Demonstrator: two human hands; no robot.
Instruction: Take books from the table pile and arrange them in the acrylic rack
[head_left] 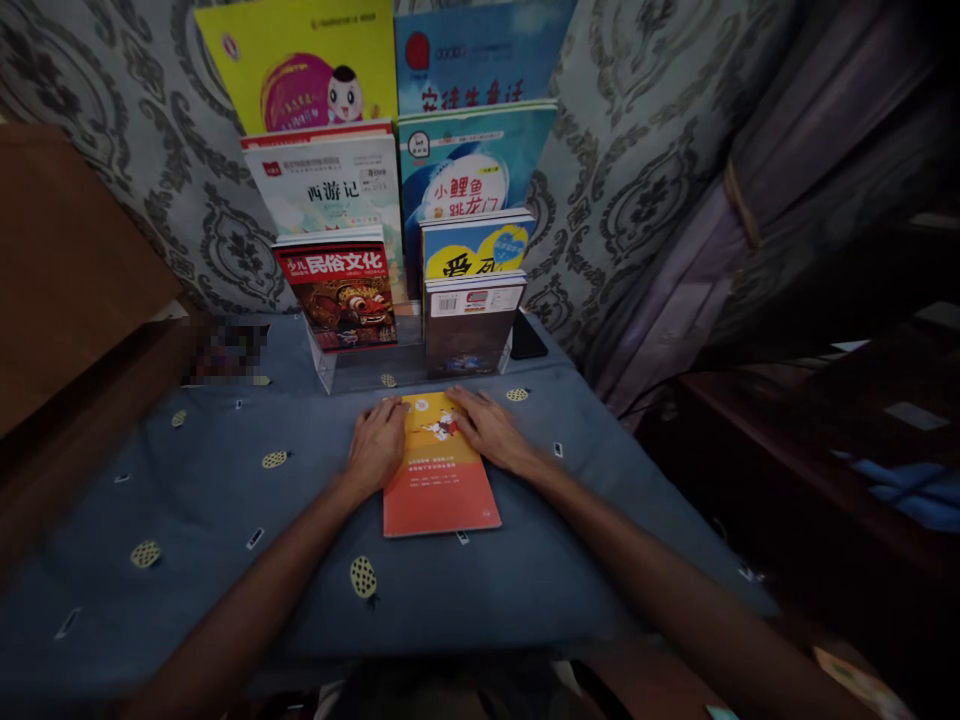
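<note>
A thin book (442, 495) with a yellow and orange-red cover lies on the blue cloth in front of me. Along its upper left edge, my left hand (377, 445) is closed, fingers curled against the side. My right hand (491, 430) grips the upper right edge, its fingertips reaching onto the yellow part. Beyond the hands stands a clear display stand (330, 370) holding two columns of books. In its lowest row are a red magazine (349, 300) on the left and a dark-covered book (471, 335) on the right.
Blue cloth with a pineapple pattern (225, 600) covers the table. A black flat object (529, 336) lies behind the stand's right side. At left rises a brown panel (75, 260). Patterned curtain (615, 180) hangs behind, and dark furniture (780, 470) stands at right.
</note>
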